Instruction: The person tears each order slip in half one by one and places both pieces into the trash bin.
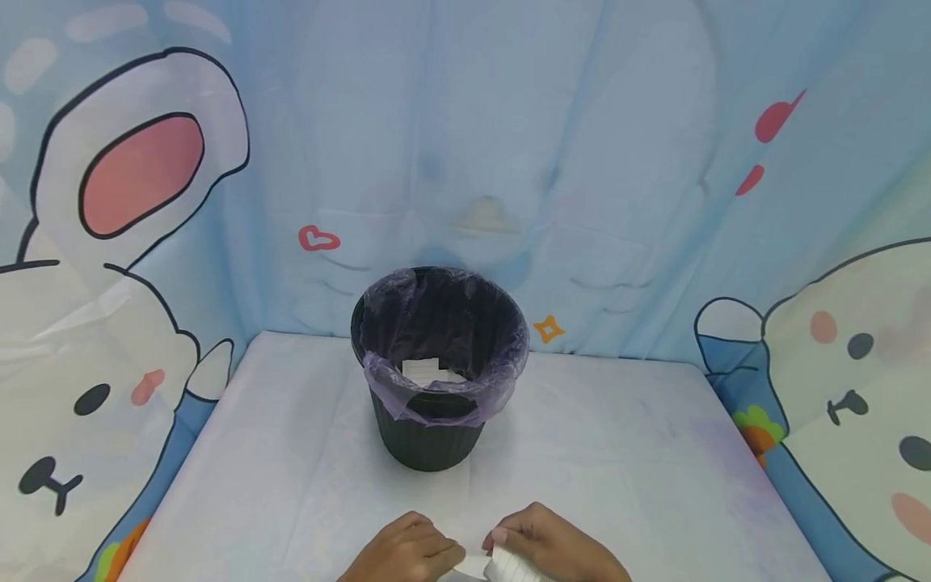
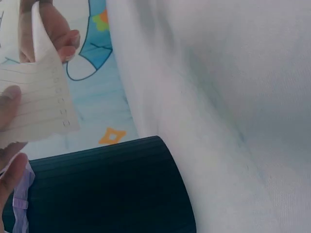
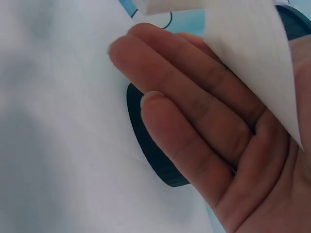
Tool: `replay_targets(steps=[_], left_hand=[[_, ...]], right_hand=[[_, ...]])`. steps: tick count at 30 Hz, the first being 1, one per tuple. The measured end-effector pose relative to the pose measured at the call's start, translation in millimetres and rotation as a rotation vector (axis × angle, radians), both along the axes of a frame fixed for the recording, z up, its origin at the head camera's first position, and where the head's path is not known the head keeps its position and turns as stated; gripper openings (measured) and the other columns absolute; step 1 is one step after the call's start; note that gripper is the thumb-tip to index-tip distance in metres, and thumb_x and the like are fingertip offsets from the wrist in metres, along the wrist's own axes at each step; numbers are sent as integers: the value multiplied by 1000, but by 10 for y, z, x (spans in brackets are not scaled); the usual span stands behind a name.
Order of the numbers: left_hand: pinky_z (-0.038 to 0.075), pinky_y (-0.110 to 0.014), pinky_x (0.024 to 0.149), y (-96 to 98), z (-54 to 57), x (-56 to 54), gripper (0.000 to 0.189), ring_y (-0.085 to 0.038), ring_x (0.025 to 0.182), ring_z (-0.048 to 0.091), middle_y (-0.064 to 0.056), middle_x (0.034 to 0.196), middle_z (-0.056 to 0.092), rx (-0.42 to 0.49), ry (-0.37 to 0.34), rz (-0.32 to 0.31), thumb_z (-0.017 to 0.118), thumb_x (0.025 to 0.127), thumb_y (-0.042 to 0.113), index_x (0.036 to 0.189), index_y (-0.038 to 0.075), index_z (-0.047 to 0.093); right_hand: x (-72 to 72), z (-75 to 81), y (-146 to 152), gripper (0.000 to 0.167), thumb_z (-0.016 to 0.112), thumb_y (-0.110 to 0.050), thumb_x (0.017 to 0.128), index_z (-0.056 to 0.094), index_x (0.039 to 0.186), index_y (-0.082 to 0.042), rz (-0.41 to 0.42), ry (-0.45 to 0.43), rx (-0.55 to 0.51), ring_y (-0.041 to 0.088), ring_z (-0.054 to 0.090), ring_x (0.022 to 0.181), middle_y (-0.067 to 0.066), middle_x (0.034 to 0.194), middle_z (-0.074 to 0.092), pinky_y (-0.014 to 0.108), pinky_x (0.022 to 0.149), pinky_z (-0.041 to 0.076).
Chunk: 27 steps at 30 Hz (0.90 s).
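Far edge: black bin (image 1: 429, 449) stands upright just short of it, purple liner (image 1: 502, 400) over the rim, printed curtain (image 1: 618, 202) behind.
Room: we see tabletop (image 1: 618, 461) left, right and near side of the bin.
Left grip: left hand (image 1: 409, 551) pinches lined paper (image 1: 511, 567), low in head view, between the hands.
Right grip: right hand (image 1: 553, 546) thumb-pinches it; three fingers side by side.
Count: one bin, two hands; sheets held, paper pieces (image 1: 420, 372) inside bin: we can't tell.
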<state>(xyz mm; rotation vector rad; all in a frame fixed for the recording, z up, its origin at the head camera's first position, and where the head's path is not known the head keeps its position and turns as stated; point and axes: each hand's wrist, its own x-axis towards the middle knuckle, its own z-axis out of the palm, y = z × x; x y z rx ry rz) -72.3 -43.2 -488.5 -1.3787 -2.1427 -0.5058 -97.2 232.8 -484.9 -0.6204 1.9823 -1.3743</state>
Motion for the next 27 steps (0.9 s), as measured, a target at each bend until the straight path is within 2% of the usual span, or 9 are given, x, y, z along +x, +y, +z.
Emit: replay_targets(steps=[4, 8, 11, 13, 16, 19, 22, 25, 27], left_hand=[[49, -13, 84, -26, 28, 19, 33, 4, 81, 63, 16, 92, 74, 7, -33, -25, 60, 98, 49, 97, 21, 76], [49, -13, 86, -61, 62, 24, 31, 3, 86, 66, 15, 96, 75, 36, -36, -62, 62, 97, 47, 100, 20, 77], [49, -13, 87, -104, 81, 18, 29, 3, 89, 66, 15, 98, 75, 72, -35, -91, 65, 96, 45, 102, 20, 78], [49, -13, 88, -129, 91, 13, 29, 2, 91, 66, 14, 98, 74, 98, -58, -107, 65, 96, 45, 102, 19, 77], [50, -14, 88, -158, 103, -5, 32, 2, 93, 66, 13, 98, 74, 143, -83, -119, 64, 96, 48, 102, 19, 77], [51, -14, 86, -180, 123, -36, 23, 2, 91, 67, 12, 98, 74, 202, -94, -129, 67, 96, 38, 102, 19, 76], [52, -13, 83, -214, 169, -76, 12, 1, 88, 69, 11, 97, 76, 254, -91, -140, 75, 90, 20, 103, 18, 77], [53, -13, 81, -267, 252, -115, 27, 0, 85, 70, 10, 95, 77, 286, -82, -143, 83, 79, 8, 104, 16, 78], [54, -15, 79, -310, 324, -139, 29, -2, 85, 71, 9, 95, 77, 297, -57, -142, 84, 77, 8, 104, 14, 78]], right_hand=[[-15, -16, 44, 35, 49, -23, 106, 73, 107, 2, -53, 92, -8, 1, 65, 73, 2, 95, 77, 20, 63, 55], [-40, 0, 143, 36, 46, -19, 108, 72, 108, 6, -168, 194, -2, 4, 69, 78, 10, 100, 78, 23, 65, 58], [-59, 27, 231, 38, 45, -20, 108, 70, 110, 8, -267, 262, 25, 4, 70, 85, 11, 101, 78, 24, 68, 58], [-65, 46, 279, 39, 45, -21, 108, 70, 111, 8, -320, 299, 46, 6, 71, 89, 10, 102, 78, 25, 69, 59], [-57, 71, 319, 37, 46, -24, 108, 73, 109, 1, -398, 398, 110, 10, 72, 99, 3, 102, 78, 26, 78, 59], [-28, 107, 307, 33, 47, -26, 108, 76, 103, -11, -471, 543, 220, 12, 70, 108, -8, 100, 78, 28, 87, 59], [24, 182, 260, 28, 52, -23, 106, 78, 102, -12, -525, 683, 304, 12, 71, 106, -12, 99, 77, 31, 87, 59], [88, 325, 204, 22, 57, -16, 103, 77, 106, -7, -534, 846, 352, 12, 73, 100, -9, 99, 78, 29, 81, 61], [128, 456, 173, 18, 61, -11, 100, 77, 106, -5, -530, 955, 351, 12, 74, 97, -6, 100, 78, 24, 79, 60]])
